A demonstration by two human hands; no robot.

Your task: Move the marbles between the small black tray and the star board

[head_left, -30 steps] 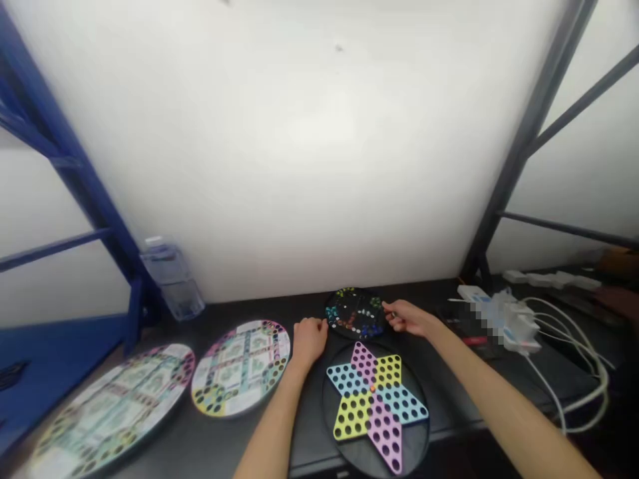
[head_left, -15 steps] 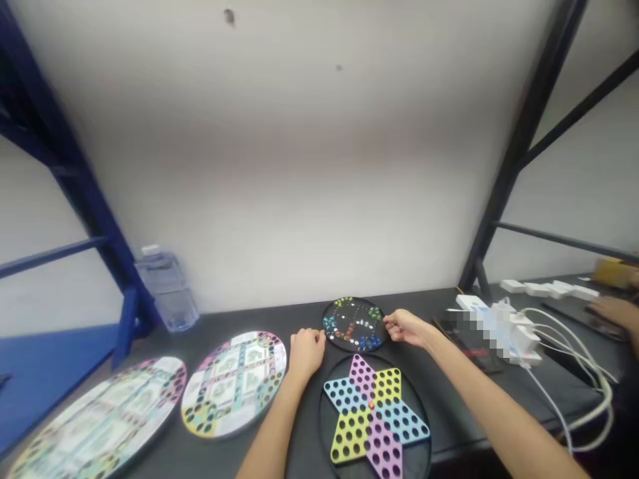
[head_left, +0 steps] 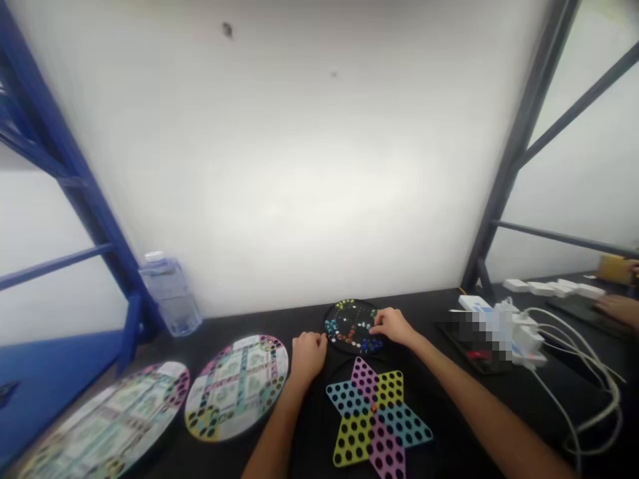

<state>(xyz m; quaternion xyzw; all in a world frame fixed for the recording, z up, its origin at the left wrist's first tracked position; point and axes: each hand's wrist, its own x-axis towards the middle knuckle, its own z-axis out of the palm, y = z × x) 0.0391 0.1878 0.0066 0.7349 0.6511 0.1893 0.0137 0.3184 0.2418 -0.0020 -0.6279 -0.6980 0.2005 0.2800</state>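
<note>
Touching a black marble tray point(head_left: 349, 324), left hand point(head_left: 308, 356), right hand point(head_left: 393, 326)

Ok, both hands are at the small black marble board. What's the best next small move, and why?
Probably lift the small black marble board level with both hands: the left hand is at its near edge, the right hand over its right side, and the star-shaped checkers board lies just in front, so sliding could bump it.

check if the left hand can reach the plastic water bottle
Probably yes, with a long stretch: the left hand sits beside the round black marble board, and the plastic water bottle stands further back to its left. Only the flat printed round board lies between, low enough to reach over.
</note>
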